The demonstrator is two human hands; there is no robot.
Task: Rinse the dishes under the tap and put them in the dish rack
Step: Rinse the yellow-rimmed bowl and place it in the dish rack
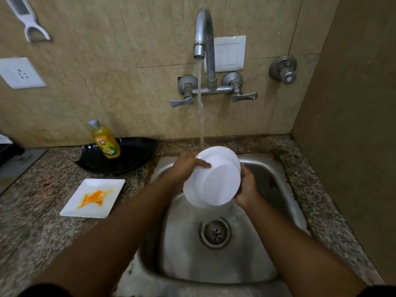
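Am holding white bowl (216, 179) tilted over sink (285, 202), stream hitting upper rim. Left hand (188, 166) gripping left rim, right hand (246, 187) clasping right edge. Probably stiff, wet-slippery, chippable; rim hold suiting.

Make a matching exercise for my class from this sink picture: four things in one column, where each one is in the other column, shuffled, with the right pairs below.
Things
1. bowl
2. square plate
3. soap bottle
4. drain

Places
A. flat on the counter, smeared orange
B. in the sink's floor
C. held in both hands under the running tap
D. leaning in a black dish

Pairs: 1-C, 2-A, 3-D, 4-B
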